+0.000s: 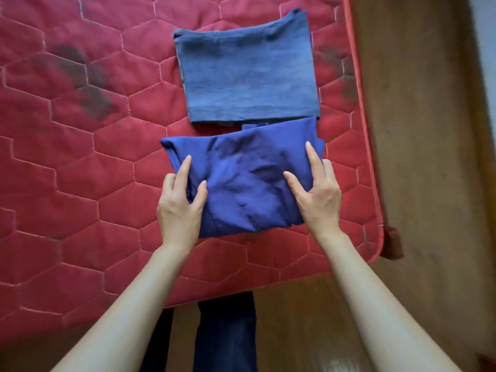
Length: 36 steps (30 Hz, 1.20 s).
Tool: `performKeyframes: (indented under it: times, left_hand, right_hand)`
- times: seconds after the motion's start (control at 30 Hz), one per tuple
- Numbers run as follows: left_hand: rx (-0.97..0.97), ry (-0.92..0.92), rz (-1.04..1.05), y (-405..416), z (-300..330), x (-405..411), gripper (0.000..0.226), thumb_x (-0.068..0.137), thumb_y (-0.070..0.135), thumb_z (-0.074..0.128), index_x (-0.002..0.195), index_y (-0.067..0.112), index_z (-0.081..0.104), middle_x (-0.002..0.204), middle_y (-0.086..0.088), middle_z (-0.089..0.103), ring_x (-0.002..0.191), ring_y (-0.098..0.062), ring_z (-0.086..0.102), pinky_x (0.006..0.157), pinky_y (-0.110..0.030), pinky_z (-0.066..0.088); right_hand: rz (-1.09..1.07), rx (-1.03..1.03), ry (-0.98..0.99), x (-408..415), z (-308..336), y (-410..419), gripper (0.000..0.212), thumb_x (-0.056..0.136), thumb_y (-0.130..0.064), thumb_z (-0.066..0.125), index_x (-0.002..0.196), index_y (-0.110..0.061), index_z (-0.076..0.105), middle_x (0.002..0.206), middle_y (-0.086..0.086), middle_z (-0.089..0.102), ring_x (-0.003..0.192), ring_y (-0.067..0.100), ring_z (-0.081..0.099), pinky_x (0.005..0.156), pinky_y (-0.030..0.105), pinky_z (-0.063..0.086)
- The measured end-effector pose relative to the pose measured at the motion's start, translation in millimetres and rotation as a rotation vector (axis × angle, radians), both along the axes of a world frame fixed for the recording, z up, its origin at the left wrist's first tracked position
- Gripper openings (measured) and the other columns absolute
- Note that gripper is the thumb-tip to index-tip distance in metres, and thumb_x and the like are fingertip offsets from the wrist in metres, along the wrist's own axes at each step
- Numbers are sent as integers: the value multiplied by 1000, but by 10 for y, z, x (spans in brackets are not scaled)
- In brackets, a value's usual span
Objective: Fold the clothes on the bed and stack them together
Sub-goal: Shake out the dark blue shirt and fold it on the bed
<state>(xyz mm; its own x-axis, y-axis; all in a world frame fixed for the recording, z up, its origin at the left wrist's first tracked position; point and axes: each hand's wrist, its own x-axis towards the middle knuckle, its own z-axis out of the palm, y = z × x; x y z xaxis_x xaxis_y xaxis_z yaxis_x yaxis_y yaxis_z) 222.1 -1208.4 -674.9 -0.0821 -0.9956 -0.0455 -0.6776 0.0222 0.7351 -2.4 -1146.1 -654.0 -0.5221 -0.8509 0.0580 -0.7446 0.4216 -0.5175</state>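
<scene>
The bed (80, 162), a red quilted mattress with a hexagon stitch pattern, fills the left and centre of the frame; dark smudges mark its cover at upper left and near its right edge.

The left hand (179, 204) sits at the left edge of the dark blue folded garment (241, 183) in mid-frame. Its thumb lies on top of the cloth and its fingers run along and under the side edge, so it is grasping that edge.

The dark blue folded garment lies on the bed, creased on top. Just above it in the frame lies the lighter blue folded garment (247, 73), flat and squared off, with the two near edges touching or slightly overlapping at centre.

The right hand (318, 196) grasps the right edge of the dark garment in the same way, thumb on top, index finger extended along the cloth.

A wooden floor (418, 157) runs down the right of the frame. Dark trousers (225, 336) show at bottom centre.
</scene>
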Motion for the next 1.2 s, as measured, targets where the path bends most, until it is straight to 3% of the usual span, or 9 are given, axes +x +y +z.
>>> performKeyframes:
  times: [0.1,0.27,0.43,0.53,0.67,0.83,0.93,1.03,1.2]
  left_hand:
    - [36,-15,-51,43,-216,-194,55,87,16,69,139,13,51,87,-6,42,68,-8,34,66,-23,31]
    - [232,-118,-50,141,-671,-200,57,91,28,65,143,17,45,106,-13,50,88,-26,52,71,-26,32]
    - [148,-106,-86,80,-734,-144,54,91,23,64,141,15,47,95,-4,42,74,-4,35,71,-17,28]
    - [124,-169,-110,34,-645,-132,54,93,26,61,144,17,44,99,-6,42,76,-7,37,71,-22,33]
    - [32,-411,-17,-59,-522,-152,58,94,29,56,146,11,38,134,-15,45,115,-33,47,88,-48,43]
    - [-286,-473,-405,-1,-587,-444,50,93,19,53,141,8,47,149,-18,40,138,-36,37,110,-56,30]
    - [-192,-551,-495,-1,-746,-600,51,97,26,49,146,15,41,155,-14,30,144,-34,27,114,-60,20]
    - [-58,-637,-418,-88,-935,-548,54,100,39,36,150,20,31,159,-12,21,147,-31,20,116,-59,9]
    - [-68,-647,-412,-178,-1055,-404,56,99,42,32,151,21,31,158,-14,24,146,-30,22,117,-55,12]
  right_hand:
    - [-26,55,-82,-267,-259,178,66,87,-37,69,144,-18,43,110,10,57,97,28,60,79,37,47]
    - [-1,259,-192,-436,-764,286,66,91,-37,63,149,-25,34,123,6,53,110,29,56,86,42,48]
    - [7,155,-180,-443,-863,202,62,91,-37,63,147,-24,38,120,3,55,106,21,57,80,35,47]
    - [15,179,-112,-448,-814,145,62,92,-41,61,147,-24,38,121,3,55,104,23,58,76,38,48]
    - [-90,181,77,-385,-719,46,60,95,-40,54,146,-13,39,131,12,50,114,30,53,89,43,46]
    - [214,84,245,55,-746,-245,54,95,-36,54,142,-11,47,146,16,44,138,33,39,111,51,31]
    - [425,198,350,240,-915,-337,53,96,-42,46,145,-20,44,151,12,38,143,28,31,114,58,22]
    - [334,332,414,44,-1084,-289,53,100,-46,35,148,-25,37,156,8,30,146,26,24,115,61,15]
    - [203,404,341,-390,-1165,-137,59,100,-50,28,153,-25,22,160,9,19,148,24,16,118,53,14]
